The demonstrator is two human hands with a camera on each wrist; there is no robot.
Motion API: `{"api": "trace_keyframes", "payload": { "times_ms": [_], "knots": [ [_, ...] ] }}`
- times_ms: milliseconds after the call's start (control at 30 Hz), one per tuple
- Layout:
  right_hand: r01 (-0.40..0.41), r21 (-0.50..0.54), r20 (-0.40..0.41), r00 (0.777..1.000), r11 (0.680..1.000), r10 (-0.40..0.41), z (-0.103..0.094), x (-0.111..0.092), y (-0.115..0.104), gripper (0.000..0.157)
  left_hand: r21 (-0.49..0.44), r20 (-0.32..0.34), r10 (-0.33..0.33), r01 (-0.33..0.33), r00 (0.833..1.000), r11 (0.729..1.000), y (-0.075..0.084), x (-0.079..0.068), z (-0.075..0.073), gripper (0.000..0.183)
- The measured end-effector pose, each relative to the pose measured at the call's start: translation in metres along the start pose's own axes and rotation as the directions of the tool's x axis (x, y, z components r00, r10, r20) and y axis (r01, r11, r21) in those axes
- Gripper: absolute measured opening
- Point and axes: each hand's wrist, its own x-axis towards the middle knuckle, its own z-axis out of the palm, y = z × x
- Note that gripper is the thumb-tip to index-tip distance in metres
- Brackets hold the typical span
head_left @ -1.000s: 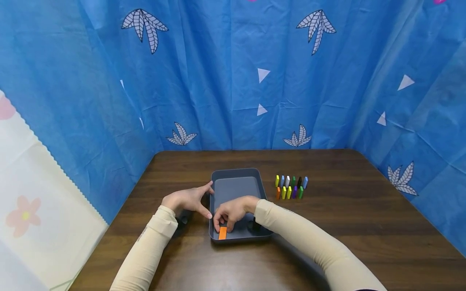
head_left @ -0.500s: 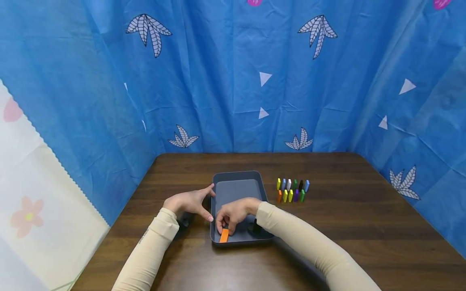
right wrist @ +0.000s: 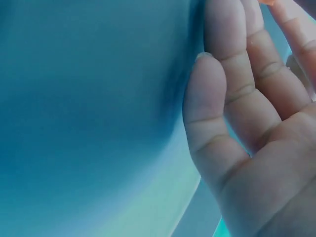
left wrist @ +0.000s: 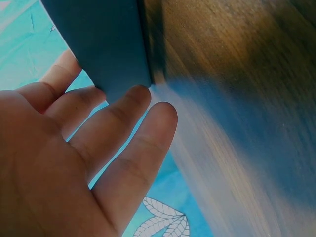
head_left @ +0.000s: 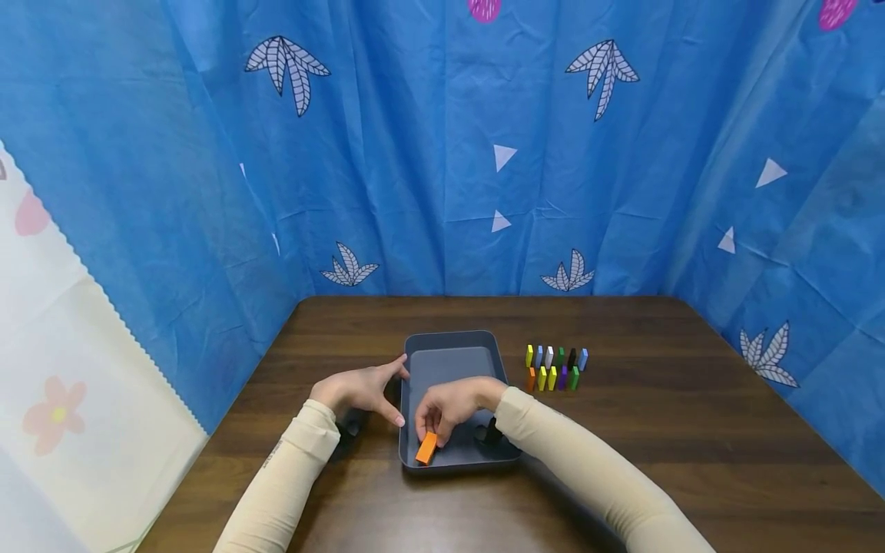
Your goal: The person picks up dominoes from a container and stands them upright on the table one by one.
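A dark grey tray (head_left: 452, 372) sits on the table. Over its near left corner, my right hand (head_left: 452, 403) pinches an orange block (head_left: 426, 449) between thumb and fingers, the block tilted with its far end raised. In the right wrist view, the fingers (right wrist: 205, 94) lie low against the tray's surface, and just a sliver of orange (right wrist: 267, 2) shows at the top. My left hand (head_left: 362, 388) is spread at the tray's left side. The left wrist view has its straight fingers (left wrist: 163, 123) at the tray's outer wall (left wrist: 106, 44).
Right of the tray, two rows of small coloured blocks stand upright, among them a white block (head_left: 549, 357), an orange-red block (head_left: 531, 379) and a purple block (head_left: 562, 378). The wooden table (head_left: 691, 430) is backed by a blue curtain (head_left: 415, 153).
The orange block has gone from lying straight in the corner to turned and tilted, shifting slightly right with my right hand. My left hand stays beside the tray.
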Motion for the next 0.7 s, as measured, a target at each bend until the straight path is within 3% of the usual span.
{"api": "trace_keyframes", "payload": {
  "times_ms": [300, 700],
  "knots": [
    [0.024, 0.081, -0.166, 0.986, 0.996, -0.01, -0.008, -0.022, 0.001, 0.019, 0.006, -0.002, 0.004, -0.004, 1.0, 1.0, -0.001, 0.001, 0.001, 0.125],
    [0.093, 0.119, -0.336, 0.94, 0.989, -0.048, -0.015, -0.047, 0.0, 0.014, 0.006, -0.006, -0.001, 0.001, 1.0, 1.0, 0.002, 0.002, -0.004, 0.129]
  ]
}}
